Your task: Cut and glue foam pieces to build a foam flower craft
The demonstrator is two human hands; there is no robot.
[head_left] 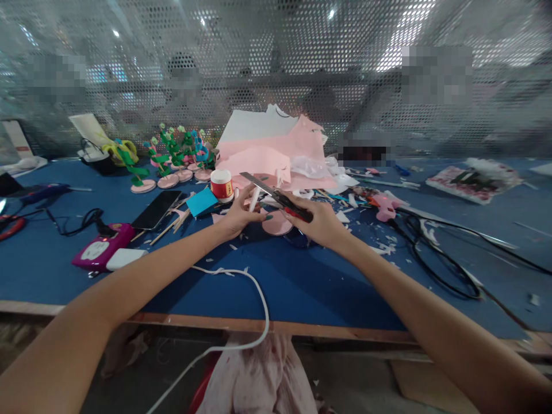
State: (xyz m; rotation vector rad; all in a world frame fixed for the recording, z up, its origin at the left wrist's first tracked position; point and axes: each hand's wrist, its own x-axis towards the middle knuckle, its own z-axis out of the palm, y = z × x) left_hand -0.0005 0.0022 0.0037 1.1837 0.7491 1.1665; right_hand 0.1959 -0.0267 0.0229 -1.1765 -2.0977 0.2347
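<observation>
nearest, a white cable is being supported by the front edge of the blue table. farther in, a utility knife is being gripped in the right hand, its blade being pointed forward and left; a white strip is being pinched in the left hand, close to the blade. below the utility knife, a pink disc is being partly hidden. beyond, a blue paper square is being flanked by a red-and-white tub. farther back, paper flowers are being held upright by pink bases before a perforated screen.
</observation>
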